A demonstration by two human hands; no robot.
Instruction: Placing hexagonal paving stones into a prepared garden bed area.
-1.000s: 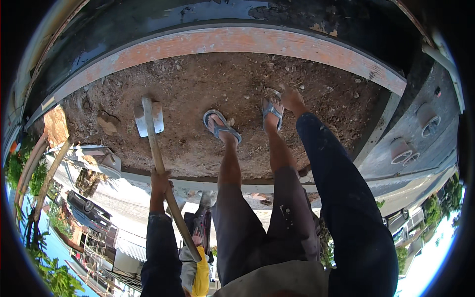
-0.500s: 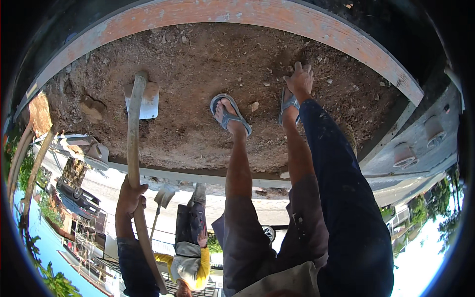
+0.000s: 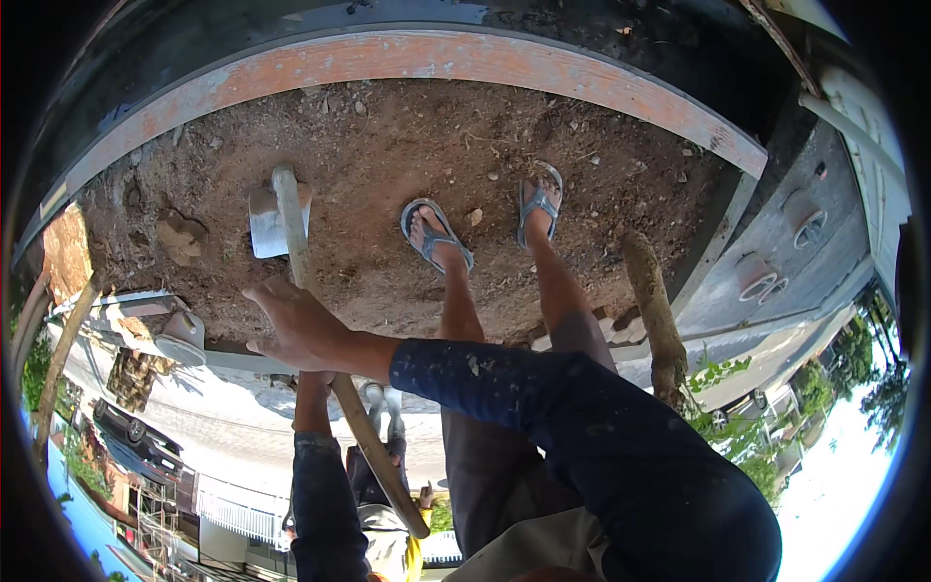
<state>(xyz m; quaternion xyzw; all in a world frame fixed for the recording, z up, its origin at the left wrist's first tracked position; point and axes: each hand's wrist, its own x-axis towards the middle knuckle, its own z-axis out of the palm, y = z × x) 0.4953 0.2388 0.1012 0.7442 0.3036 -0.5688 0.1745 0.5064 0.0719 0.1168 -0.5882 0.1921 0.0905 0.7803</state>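
left hand (image 3: 313,390) clenched around hoe handle (image 3: 376,456), partly hidden — right hand (image 3: 303,325) open across it, contact unclear. hoe blade (image 3: 273,233) on soil (image 3: 359,175), left of the sandals (image 3: 439,239).

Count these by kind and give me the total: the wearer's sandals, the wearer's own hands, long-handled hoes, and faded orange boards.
Sandals: 2 (left sandal, right sandal)
Hands: 2 (right hand; left hand, mostly hidden behind it)
Hoe: 1
Orange board: 1
Total: 6
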